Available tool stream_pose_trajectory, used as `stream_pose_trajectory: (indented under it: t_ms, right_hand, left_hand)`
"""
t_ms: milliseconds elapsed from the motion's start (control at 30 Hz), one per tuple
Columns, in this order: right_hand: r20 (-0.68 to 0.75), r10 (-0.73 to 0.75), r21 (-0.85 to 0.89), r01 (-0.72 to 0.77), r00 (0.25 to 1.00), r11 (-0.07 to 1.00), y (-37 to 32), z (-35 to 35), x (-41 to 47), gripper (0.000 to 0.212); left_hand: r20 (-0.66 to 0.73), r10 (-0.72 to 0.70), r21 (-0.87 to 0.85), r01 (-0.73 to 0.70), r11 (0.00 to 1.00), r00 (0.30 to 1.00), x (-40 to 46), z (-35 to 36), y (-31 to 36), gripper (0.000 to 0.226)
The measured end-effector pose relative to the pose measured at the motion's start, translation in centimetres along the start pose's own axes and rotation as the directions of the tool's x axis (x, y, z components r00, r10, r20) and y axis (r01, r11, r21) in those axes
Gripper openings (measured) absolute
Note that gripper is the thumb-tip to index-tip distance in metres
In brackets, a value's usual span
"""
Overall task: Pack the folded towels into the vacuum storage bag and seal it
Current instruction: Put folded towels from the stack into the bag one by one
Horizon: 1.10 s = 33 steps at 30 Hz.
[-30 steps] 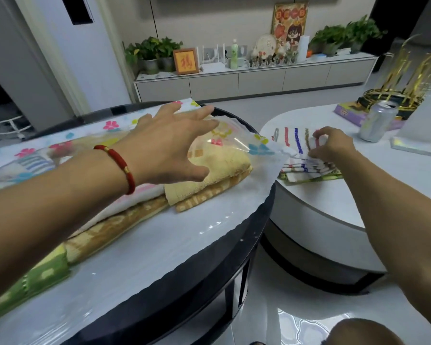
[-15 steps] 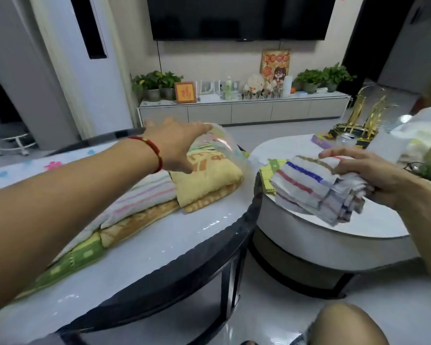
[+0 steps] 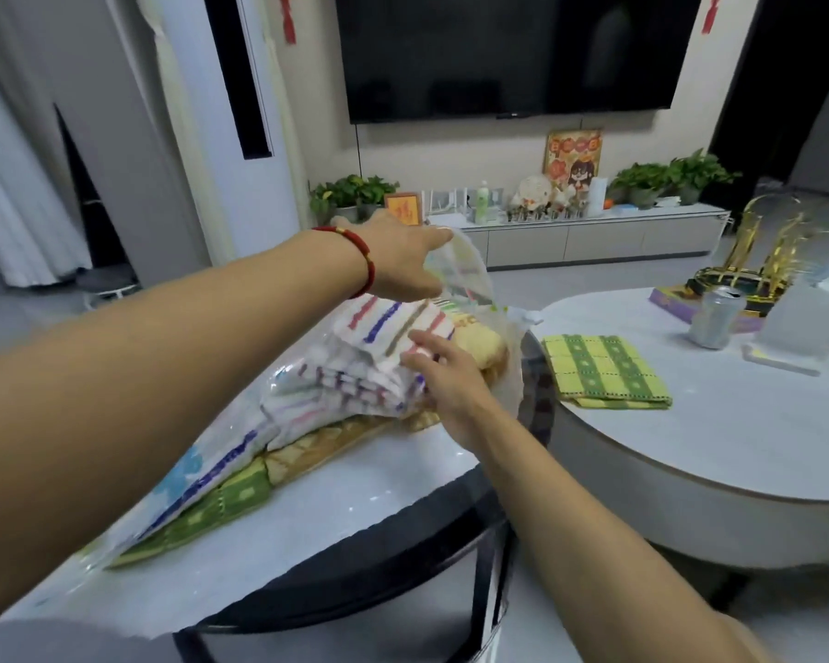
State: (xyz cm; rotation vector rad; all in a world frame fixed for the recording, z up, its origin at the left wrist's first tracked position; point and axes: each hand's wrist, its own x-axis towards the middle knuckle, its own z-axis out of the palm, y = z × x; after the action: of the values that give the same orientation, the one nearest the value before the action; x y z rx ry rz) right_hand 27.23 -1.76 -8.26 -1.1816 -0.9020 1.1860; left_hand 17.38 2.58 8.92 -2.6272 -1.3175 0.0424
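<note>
Living-room tables stand side by side as a left hand (image 3: 403,260) (red bracelet at the wrist) grips and lifts the mouth of a vacuum storage bag (image 3: 455,265) at the black table's (image 3: 355,590) right edge. Fingers straight, the right hand (image 3: 443,375) pushes a striped towel (image 3: 379,346) inside, onto the towels already there. One green checked towel (image 3: 604,370) lies on the white table's (image 3: 690,452) left edge.

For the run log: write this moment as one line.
left hand lifts bag mouth | right hand pushes striped towel in | green towel unpacked

Two hands, left (image 3: 398,253) and right (image 3: 443,375); one vacuum bag (image 3: 460,260); one green towel (image 3: 601,370) outside; one drink can (image 3: 715,318); two counters (image 3: 355,509).
</note>
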Motion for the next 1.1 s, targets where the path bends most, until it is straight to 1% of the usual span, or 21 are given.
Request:
stream_pose_trajectory:
  t_ms: [67,167,233,333,400,433,467,500,533,567,600,633,667,700,733,767,833,867,933,1000,1100]
  right_hand:
    - [0.004,0.053,-0.064,-0.053,0.999,0.997,2.4,0.7,0.4,0.048]
    - [0.023,-0.027,-0.259,0.032,0.999,0.965,3.5,-0.7,-0.1,0.046]
    - [0.024,-0.050,-0.387,0.056,0.998,0.921,2.6,-2.6,-0.6,0.038]
    - [0.026,-0.035,-0.513,0.043,0.999,0.857,0.5,-7.3,-2.0,0.020]
    - [0.023,0.003,-0.554,0.010,1.000,0.832,-0.9,-11.5,-3.3,0.021]
    - [-0.011,0.010,-0.571,-0.014,1.000,0.821,-1.3,-13.8,-3.8,0.026]
    - [-0.085,0.001,-0.590,-0.052,0.996,0.806,-1.4,-16.0,-4.0,0.028]
    - [-0.189,-0.021,-0.600,-0.099,0.982,0.794,-1.1,-18.1,-3.8,0.025]
    - [-0.310,-0.056,-0.611,-0.153,0.949,0.777,-0.5,-20.1,-3.2,0.020]
    - [-0.433,-0.104,-0.635,-0.220,0.895,0.741,0.2,-21.9,-2.2,0.019]
    - [-0.516,-0.163,-0.684,-0.290,0.841,0.669,0.9,-23.5,-1.1,0.019]
    - [-0.541,-0.214,-0.748,-0.348,0.814,0.565,1.5,-24.8,0.2,0.023]
    - [-0.527,-0.232,-0.803,-0.389,0.818,0.452,2.0,-26.0,1.4,0.029]
    - [-0.495,-0.220,-0.845,-0.406,0.841,0.348,2.4,-27.1,2.7,0.036]
    - [-0.475,-0.187,-0.864,-0.417,0.860,0.280,2.6,-28.0,3.9,0.042]
    - [-0.482,-0.138,-0.862,-0.439,0.866,0.253,2.7,-28.7,5.1,0.046]
    - [-0.535,-0.058,-0.823,-0.504,0.843,0.261,3.0,-29.5,7.2,0.046]
    - [-0.567,-0.046,-0.801,-0.537,0.823,0.265,3.1,-29.6,8.0,0.044]
    - [-0.616,-0.087,-0.765,-0.568,0.783,0.303,3.5,-29.7,8.9,0.035]
    - [-0.637,-0.115,-0.730,-0.549,0.762,0.407,3.7,-29.8,9.3,0.034]
    - [-0.618,-0.012,-0.655,-0.506,0.786,0.562,2.6,-30.2,9.1,0.046]
  left_hand:
    - [0.002,0.021,-0.004,-0.021,1.000,1.000,-0.1,0.3,0.0,0.074]
    - [-0.020,0.062,-0.013,-0.062,0.998,0.998,-0.3,1.4,0.4,0.074]
    - [-0.045,0.090,-0.013,-0.091,0.996,0.995,-0.6,2.2,0.7,0.074]
    - [-0.086,0.125,-0.027,-0.127,0.991,0.989,-0.7,3.6,1.1,0.076]
    - [-0.102,0.146,-0.035,-0.151,0.988,0.984,-0.6,4.7,1.5,0.076]
    - [-0.111,0.155,-0.035,-0.160,0.986,0.982,-0.5,5.2,1.7,0.076]
    - [-0.119,0.164,-0.036,-0.169,0.985,0.979,-0.3,5.7,2.0,0.076]
    - [-0.126,0.173,-0.038,-0.179,0.983,0.977,-0.1,6.2,2.3,0.076]
    - [-0.133,0.182,-0.036,-0.189,0.981,0.974,0.1,6.6,2.6,0.075]
    - [-0.142,0.191,-0.029,-0.197,0.980,0.971,0.4,6.9,2.9,0.074]
    - [-0.151,0.195,-0.021,-0.200,0.979,0.969,0.6,7.2,3.2,0.074]
    - [-0.158,0.197,-0.015,-0.202,0.979,0.968,0.9,7.5,3.5,0.073]
    - [-0.162,0.199,-0.012,-0.204,0.979,0.967,1.1,7.6,3.7,0.072]
    - [-0.161,0.199,-0.015,-0.204,0.979,0.967,1.5,7.9,3.9,0.071]
    - [-0.159,0.202,-0.020,-0.208,0.978,0.966,1.6,8.0,4.0,0.070]
    - [-0.159,0.208,-0.026,-0.214,0.976,0.965,1.7,8.0,4.0,0.069]
    - [-0.168,0.210,-0.040,-0.220,0.975,0.963,1.9,8.2,4.0,0.066]
    - [-0.178,0.214,-0.043,-0.225,0.973,0.960,1.9,8.3,4.0,0.065]
    - [-0.197,0.223,-0.036,-0.234,0.972,0.955,1.8,8.4,4.0,0.063]
    - [-0.210,0.226,-0.031,-0.237,0.971,0.951,1.6,8.5,3.9,0.062]
    - [-0.243,0.221,0.000,-0.228,0.974,0.945,0.9,8.5,3.7,0.060]
